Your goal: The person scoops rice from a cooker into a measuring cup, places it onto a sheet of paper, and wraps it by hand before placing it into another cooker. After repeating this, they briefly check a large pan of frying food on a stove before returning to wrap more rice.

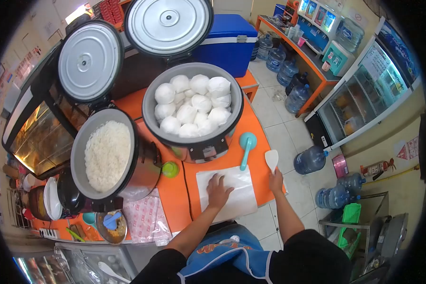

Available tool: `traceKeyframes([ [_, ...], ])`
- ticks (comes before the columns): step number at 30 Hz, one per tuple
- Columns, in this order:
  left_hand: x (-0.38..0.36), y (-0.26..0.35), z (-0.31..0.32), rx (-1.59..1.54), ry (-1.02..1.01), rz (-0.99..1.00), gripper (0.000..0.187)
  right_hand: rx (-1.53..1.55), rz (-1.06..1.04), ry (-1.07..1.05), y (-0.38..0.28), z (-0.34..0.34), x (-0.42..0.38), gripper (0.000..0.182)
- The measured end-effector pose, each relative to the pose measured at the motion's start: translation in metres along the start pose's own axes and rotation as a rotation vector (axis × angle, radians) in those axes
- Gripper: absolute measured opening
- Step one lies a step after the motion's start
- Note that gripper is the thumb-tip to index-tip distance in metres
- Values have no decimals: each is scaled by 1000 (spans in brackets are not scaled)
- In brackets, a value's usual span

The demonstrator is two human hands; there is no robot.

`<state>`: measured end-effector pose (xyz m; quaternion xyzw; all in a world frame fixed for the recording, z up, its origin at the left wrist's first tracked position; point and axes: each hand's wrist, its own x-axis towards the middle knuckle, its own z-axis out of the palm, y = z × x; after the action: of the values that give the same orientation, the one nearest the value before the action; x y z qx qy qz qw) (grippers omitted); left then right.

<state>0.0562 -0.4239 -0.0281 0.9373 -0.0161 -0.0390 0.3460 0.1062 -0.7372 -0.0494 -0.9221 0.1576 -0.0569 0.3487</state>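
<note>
My left hand (218,190) lies on a stack of white paper sheets (236,199), its fingers spread and holding nothing. My right hand (276,181) is closed around the handle of a white rice paddle (271,159), blade pointing away from me, at the table's right edge. A teal round-headed scoop (247,142) rests with its handle tip at the paper's top edge. Beyond the paper, an open rice cooker (239,113) is full of white wrapped bundles (186,113). To its left, a second open rice cooker (75,156) holds loose white rice (108,156).
A green-capped container (170,169) and a black cord (186,189) lie between the cookers and paper. Printed plastic packaging (146,217) and a pan (123,232) with a blue scoop (112,220) sit at left. Water jugs (310,159) stand on the floor at right.
</note>
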Motion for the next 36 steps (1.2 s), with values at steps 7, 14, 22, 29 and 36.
traceKeyframes([
  [7,169,61,66,-132,32,-56,63,84,-234,-70,-58,13,-106,23],
  [14,119,77,-58,-293,-210,63,37,-138,-294,-411,-68,18,-116,55],
  [22,-84,46,-334,-451,-159,-115,43,-192,-369,-367,-55,32,-99,50],
  [29,-48,-86,-571,479,424,-230,34,225,-486,-490,-169,19,-109,24],
  [36,50,-262,-540,738,319,-407,25,372,-447,-592,-344,43,-165,13],
])
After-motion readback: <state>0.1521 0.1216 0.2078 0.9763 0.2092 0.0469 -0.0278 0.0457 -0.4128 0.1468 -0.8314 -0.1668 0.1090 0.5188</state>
